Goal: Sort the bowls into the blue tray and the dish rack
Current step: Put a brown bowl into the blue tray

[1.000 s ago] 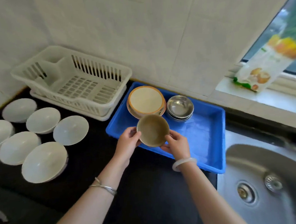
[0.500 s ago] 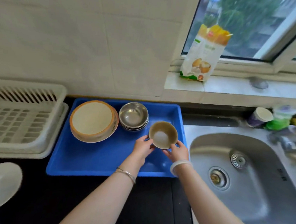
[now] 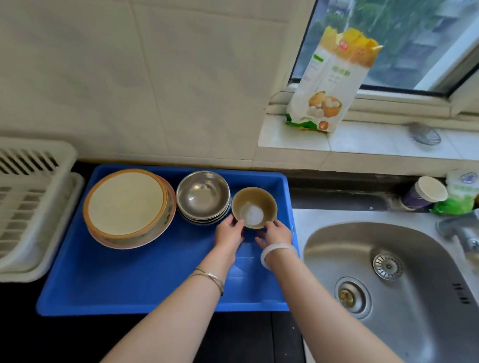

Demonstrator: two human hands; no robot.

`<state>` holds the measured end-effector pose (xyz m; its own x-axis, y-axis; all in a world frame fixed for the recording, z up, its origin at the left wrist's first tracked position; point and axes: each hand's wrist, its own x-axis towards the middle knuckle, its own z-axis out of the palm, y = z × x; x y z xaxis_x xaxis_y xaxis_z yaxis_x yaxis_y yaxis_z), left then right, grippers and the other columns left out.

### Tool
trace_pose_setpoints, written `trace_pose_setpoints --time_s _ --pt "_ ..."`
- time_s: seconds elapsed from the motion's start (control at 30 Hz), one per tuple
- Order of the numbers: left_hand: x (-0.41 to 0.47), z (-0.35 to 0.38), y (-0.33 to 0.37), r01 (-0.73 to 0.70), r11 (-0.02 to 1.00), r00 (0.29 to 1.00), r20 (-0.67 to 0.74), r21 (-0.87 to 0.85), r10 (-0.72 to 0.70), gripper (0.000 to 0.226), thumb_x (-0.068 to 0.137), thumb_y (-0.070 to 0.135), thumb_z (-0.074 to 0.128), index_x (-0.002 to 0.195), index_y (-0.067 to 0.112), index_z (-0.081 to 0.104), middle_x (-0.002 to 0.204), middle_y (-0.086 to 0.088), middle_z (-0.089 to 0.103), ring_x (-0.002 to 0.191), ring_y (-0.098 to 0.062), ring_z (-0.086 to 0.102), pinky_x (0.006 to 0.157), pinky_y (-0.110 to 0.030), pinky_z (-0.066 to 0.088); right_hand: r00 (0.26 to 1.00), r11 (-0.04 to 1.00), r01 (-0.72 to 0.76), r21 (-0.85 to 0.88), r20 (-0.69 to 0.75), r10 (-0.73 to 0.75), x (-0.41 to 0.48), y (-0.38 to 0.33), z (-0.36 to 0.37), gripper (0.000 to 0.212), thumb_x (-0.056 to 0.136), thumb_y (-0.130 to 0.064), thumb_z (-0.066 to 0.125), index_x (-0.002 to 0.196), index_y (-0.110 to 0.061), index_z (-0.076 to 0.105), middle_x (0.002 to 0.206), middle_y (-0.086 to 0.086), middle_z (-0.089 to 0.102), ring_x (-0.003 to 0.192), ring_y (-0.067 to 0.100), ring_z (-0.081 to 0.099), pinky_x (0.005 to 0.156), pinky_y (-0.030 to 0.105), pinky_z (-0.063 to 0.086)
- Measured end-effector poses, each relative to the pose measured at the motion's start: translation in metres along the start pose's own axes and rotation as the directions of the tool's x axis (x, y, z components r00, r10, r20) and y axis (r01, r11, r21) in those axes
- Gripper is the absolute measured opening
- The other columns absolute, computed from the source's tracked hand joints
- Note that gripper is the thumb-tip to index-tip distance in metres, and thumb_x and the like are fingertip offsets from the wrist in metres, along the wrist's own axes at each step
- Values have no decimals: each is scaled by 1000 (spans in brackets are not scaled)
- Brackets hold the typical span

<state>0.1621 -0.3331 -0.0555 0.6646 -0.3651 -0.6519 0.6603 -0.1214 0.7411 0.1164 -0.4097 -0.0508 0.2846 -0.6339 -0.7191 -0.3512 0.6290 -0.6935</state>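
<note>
A small brown bowl [image 3: 254, 207] sits low in the back right corner of the blue tray [image 3: 132, 283]. My left hand [image 3: 229, 234] grips its left side and my right hand [image 3: 275, 232] its right side. In the tray's back left lies a stack of large cream bowls with orange rims [image 3: 127, 206]. A stack of steel bowls [image 3: 202, 196] stands between that stack and the brown bowl. The white dish rack [image 3: 24, 211] stands left of the tray, partly cut off by the frame edge.
A steel sink [image 3: 402, 292] with a tap [image 3: 471, 229] lies right of the tray. A flour bag [image 3: 330, 83] stands on the window sill. A cup [image 3: 424, 194] and cleaning items sit behind the sink. The counter [image 3: 32, 348] is black.
Both hands carried the brown bowl from the tray's front edge to its back right corner, beside the steel bowls. The view swung right, so the white bowls on the counter left the frame.
</note>
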Motion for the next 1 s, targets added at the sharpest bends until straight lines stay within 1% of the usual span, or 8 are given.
trace_pose_setpoints --time_s 0.1,0.17,0.3,0.4,0.57,0.7,0.8,1.0 --pt "8 4 2 -10 1000 1000 10 19 10 29 94 9 43 117 19 57 82 3 57 73 -11 45 64 -24 38 1000 1000 22 -10 -13 -22 8 -5 3 22 93 -6 43 102 -14 61 115 15 63 104 30 60 78 32 52" --pt "12 8 2 -17 1000 1000 -8 19 18 27 94 10 43 113 23 56 79 6 55 67 -8 42 63 -24 38 999 999 30 -25 -16 -30 13 -8 4 20 94 -8 43 99 -15 61 115 15 63 106 30 59 82 33 52" --pt "15 14 5 -63 996 997 -38 57 65 30 94 9 43 119 21 56 102 1 58 97 -17 53 93 -36 44 1000 1000 24 -16 14 -24 17 -16 4 24 95 -10 41 109 -8 60 126 21 56 111 33 57 85 35 50" --pt "16 16 6 -76 993 995 -65 92 82 31 94 9 42 121 15 56 113 -6 59 102 -20 52 96 -38 44 997 999 25 -22 68 -23 15 -23 3 39 97 -12 38 132 5 42 139 24 45 109 35 55 83 34 46" --pt "14 12 4 -113 978 992 -40 177 122 32 93 14 45 124 14 54 129 -8 58 117 -24 52 103 -42 43 997 995 30 -96 77 -23 12 -25 0 40 98 -16 38 132 5 41 139 26 44 123 40 49 91 40 45" --pt "2 2 0 -124 965 991 -21 231 133 45 93 11 48 138 10 41 142 -9 47 130 -22 44 107 -41 38 997 986 51 -158 65 -42 5 -18 -6 32 96 -14 40 119 4 53 125 30 53 94 35 57 94 43 47" --pt "-14 -16 -4 -175 922 983 2 344 185 43 93 13 49 136 10 44 138 -9 51 126 -18 49 100 -26 38 994 971 97 -217 78 -82 -8 -5 -10 17 94 -16 40 87 -11 55 92 18 48 75 26 51 71 34 46" --pt "-69 -77 -6 -294 816 915 -99 498 390 30 93 18 50 122 16 57 120 -3 64 101 -11 59 82 -19 41 938 847 295 -442 304 -168 -57 26 2 22 96 -18 38 108 -15 56 98 4 60 80 22 58 69 31 44"
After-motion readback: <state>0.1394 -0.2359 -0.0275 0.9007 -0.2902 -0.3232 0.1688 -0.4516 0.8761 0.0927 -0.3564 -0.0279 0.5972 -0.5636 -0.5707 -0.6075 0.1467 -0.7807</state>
